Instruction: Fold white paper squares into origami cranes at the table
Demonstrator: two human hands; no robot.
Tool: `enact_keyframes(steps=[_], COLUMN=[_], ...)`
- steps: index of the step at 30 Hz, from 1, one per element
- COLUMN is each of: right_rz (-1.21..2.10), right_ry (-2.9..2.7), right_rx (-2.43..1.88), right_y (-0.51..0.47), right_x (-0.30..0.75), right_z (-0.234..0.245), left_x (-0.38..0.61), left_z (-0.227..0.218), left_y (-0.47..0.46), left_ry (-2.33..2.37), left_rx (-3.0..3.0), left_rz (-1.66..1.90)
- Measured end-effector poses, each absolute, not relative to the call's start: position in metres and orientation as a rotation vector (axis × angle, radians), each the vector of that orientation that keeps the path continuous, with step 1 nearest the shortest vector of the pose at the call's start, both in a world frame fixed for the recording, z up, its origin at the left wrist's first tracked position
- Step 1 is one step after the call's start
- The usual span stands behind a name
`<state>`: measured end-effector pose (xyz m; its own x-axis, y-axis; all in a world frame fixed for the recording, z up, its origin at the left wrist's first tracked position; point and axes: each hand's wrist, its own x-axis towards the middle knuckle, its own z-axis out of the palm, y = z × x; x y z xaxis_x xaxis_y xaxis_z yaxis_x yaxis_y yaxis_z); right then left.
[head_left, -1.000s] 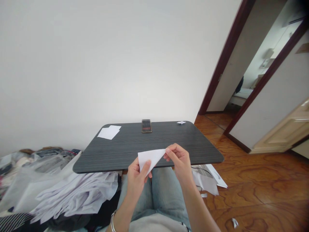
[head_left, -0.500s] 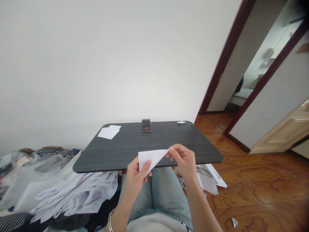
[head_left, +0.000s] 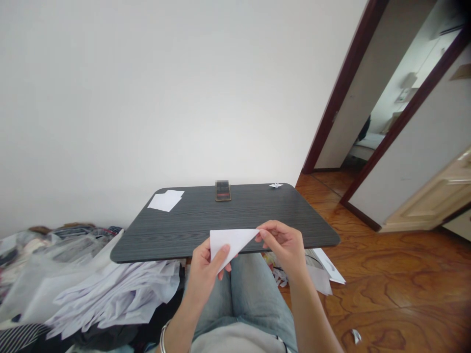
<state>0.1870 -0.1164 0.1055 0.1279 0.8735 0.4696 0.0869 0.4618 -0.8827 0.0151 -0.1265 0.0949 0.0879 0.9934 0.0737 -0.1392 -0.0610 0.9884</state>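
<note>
A white piece of paper [head_left: 230, 240], folded into a triangle, is held up over the near edge of the dark table [head_left: 191, 211]. My left hand [head_left: 206, 262] grips its left part, thumb on top and fingers underneath. At the paper's pointed right corner, my right hand [head_left: 281, 240] pinches the tip between thumb and fingers. Loose white sheets [head_left: 166, 200] lie at the table's far left. A small folded white paper shape [head_left: 275, 185] sits at the far right corner.
A small dark phone-like object [head_left: 222, 190] stands at the table's back edge, near the wall. Piled white fabric or sheets [head_left: 117, 294] and clothes lie at the left. Papers [head_left: 327, 267] are under the table's right side, and a white scrap [head_left: 356, 336] is on the wooden floor.
My right hand has shifted slightly right and turned a little, still pinching the paper's tip. The left hand keeps its hold nearly unchanged.
</note>
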Motion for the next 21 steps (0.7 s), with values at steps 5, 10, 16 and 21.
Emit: enact_keyframes(steps=[5, 10, 16, 21], right_rz=[0.654, 0.675, 0.840, 0.943], right_ry=[-1.458, -1.426, -1.410, -1.295], right_rx=[-0.928, -0.924, -0.849, -0.826], right_y=[-0.120, -0.120, -0.120, -0.125], right_x=[0.191, 0.192, 0.188, 0.179], right_z=[0.111, 0.108, 0.104, 0.112], left_x=[0.016, 0.016, 0.018, 0.016], left_z=[0.104, 0.106, 0.109, 0.107], left_y=[-0.129, -0.130, -0.134, -0.133], left_ry=[1.015, 1.028, 1.022, 1.018], left_rx=[1.137, 1.117, 1.130, 1.162], left_rz=[1.206, 1.215, 1.255, 1.276])
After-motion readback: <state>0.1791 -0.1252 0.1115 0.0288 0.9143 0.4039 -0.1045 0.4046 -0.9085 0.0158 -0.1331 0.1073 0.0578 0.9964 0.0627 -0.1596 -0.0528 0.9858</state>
